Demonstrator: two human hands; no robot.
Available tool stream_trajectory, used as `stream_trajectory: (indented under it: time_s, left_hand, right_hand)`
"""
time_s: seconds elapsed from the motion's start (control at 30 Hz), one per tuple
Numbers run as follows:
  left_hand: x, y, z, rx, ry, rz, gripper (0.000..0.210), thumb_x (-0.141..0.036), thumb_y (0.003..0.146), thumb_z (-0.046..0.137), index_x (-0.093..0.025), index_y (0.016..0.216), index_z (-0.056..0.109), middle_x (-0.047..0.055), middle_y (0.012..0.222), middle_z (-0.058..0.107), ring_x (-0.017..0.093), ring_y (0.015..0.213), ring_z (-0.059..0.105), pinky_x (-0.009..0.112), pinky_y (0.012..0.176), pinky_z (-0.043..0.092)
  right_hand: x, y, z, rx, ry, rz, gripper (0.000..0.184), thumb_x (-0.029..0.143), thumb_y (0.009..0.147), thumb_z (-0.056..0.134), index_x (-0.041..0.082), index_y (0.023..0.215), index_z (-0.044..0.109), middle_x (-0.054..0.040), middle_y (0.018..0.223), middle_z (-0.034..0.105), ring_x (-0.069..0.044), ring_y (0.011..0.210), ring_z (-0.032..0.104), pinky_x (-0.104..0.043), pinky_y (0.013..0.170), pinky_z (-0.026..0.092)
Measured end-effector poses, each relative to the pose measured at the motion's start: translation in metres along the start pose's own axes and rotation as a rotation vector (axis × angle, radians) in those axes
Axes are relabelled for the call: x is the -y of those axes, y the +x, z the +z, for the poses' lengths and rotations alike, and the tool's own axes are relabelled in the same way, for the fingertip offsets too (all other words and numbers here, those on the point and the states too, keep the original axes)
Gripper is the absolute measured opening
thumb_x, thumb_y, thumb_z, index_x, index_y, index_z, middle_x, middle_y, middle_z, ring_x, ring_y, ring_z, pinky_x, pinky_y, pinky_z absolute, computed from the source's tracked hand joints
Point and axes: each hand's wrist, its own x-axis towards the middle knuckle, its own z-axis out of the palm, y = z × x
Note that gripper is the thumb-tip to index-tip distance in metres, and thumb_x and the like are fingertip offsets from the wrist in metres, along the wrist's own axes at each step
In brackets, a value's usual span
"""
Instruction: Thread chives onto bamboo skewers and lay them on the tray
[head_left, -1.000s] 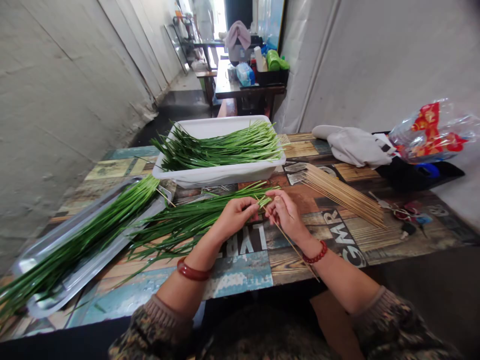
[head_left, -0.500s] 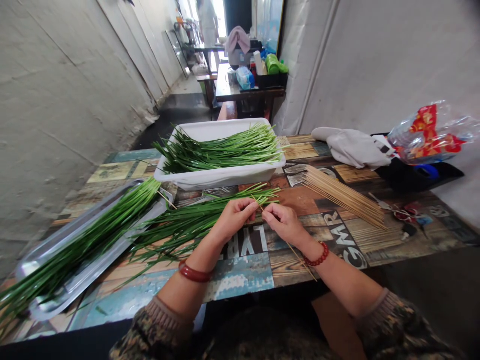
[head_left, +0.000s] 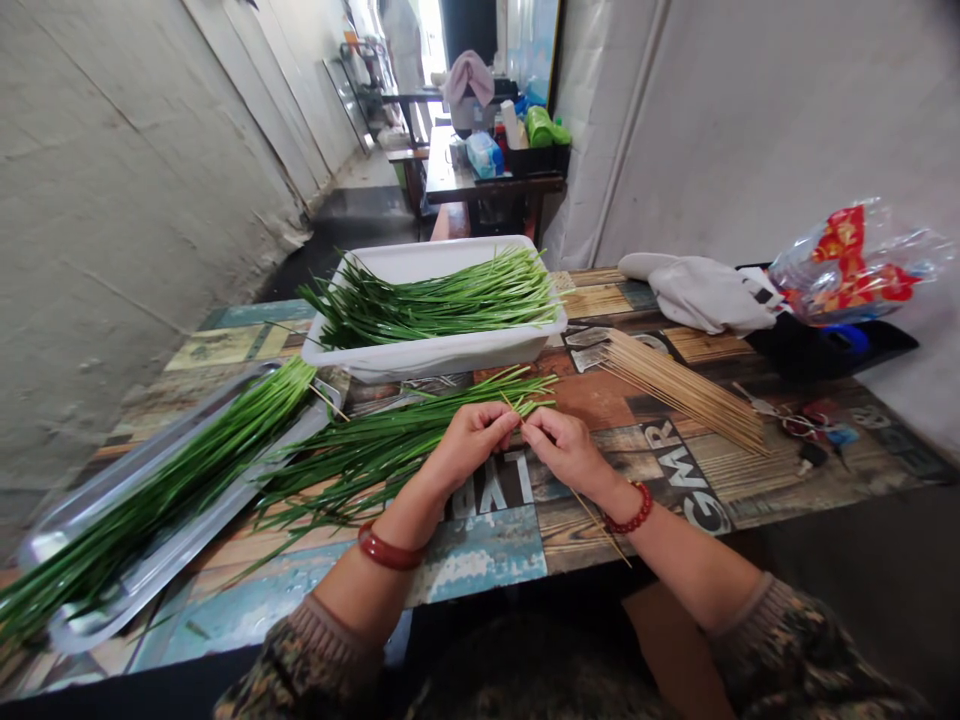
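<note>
My left hand [head_left: 476, 438] is closed in a pinch on the pale stem ends of a few garlic chives. Fingertip to fingertip with it, my right hand [head_left: 566, 452] grips a thin bamboo skewer [head_left: 601, 527], whose long end slants under the wrist toward the table's front edge. The pinched spot is partly covered by the fingers. A loose pile of garlic chives [head_left: 375, 440] lies on the table beside and behind my left hand. Further left, a metal tray [head_left: 82, 518] holds a long bundle of chives [head_left: 187, 480] with a skewer sticking out near its stem end.
Behind my hands stands a white plastic tub [head_left: 442, 362] of more chives. Bamboo skewers [head_left: 682, 395] lie fanned out to the right. Beyond them are a light cap [head_left: 705, 290], a clear-and-red plastic bag [head_left: 847, 265] and keys [head_left: 811, 458]. A person [head_left: 405, 45] stands far back.
Both hands hold almost the same place, fingertips slightly closer together at the stems. The whole view has shifted a little; the chives and skewers lie as before.
</note>
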Motion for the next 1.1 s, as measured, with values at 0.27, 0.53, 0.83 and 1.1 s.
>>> stream_trajectory:
  time_s: [0.27,0.53,0.83,1.1]
  left_hand:
    - [-0.003,-0.001,0.002,0.066,0.166,0.051,0.039,-0.043,0.088,0.049,-0.015,0.063,0.059,-0.001,0.056,0.054,0.01,0.053,0.047,0.021,0.053,0.037]
    - [-0.001,0.001,-0.011,-0.175,0.468,0.229,0.026,-0.029,0.089,0.052,-0.014,0.096,0.071,0.009,0.088,0.07,0.018,0.082,0.063,0.028,0.077,0.046]
    - [0.018,0.006,-0.008,-0.019,0.622,0.299,0.016,-0.016,0.084,0.057,-0.016,0.09,0.071,0.007,0.085,0.066,0.016,0.08,0.06,0.027,0.074,0.046]
    - [0.015,0.006,-0.002,0.061,0.948,0.328,0.012,-0.018,0.083,0.058,-0.015,0.083,0.07,0.009,0.08,0.062,0.02,0.08,0.058,0.03,0.072,0.043]
  right_hand:
    - [-0.004,0.003,0.001,0.005,0.296,0.213,0.02,0.04,0.088,0.05,0.021,0.084,0.051,0.007,0.051,0.05,-0.009,0.039,0.043,-0.02,0.041,0.034]
    - [-0.008,0.004,-0.006,-0.025,0.27,0.232,0.02,0.035,0.084,0.056,0.019,0.072,0.052,0.0051,0.055,0.052,-0.007,0.038,0.046,-0.019,0.038,0.035]
    - [-0.007,0.002,-0.017,0.159,0.349,0.302,0.02,0.036,0.079,0.062,0.018,0.08,0.054,0.006,0.056,0.055,-0.007,0.041,0.052,-0.017,0.039,0.036]
    - [-0.009,0.001,-0.015,0.198,0.432,0.386,0.025,0.036,0.073,0.07,0.016,0.085,0.06,0.0042,0.06,0.057,-0.007,0.042,0.05,-0.018,0.039,0.038]
